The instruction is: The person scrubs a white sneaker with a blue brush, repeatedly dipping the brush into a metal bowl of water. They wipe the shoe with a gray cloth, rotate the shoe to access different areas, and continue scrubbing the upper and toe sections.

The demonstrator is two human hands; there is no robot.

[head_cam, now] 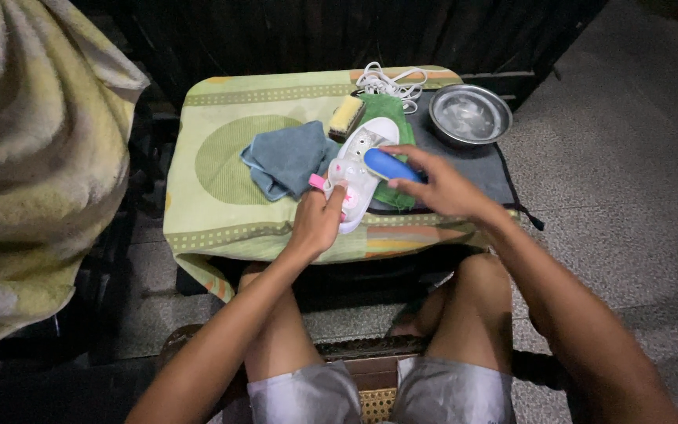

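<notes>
Knees up close, left hand (317,221) gripping white shoe (359,169) on the green cloth (221,157) mid-table, right hand (439,187) closed on blue brush (390,166) over it, mid-scrub probably, needs steady strokes next.

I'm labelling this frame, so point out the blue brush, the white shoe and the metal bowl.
blue brush (390,165), head view, on the middle of its blue back.
white shoe (376,131), head view, on the toe end.
metal bowl (498,107), head view, on its right rim.
</notes>
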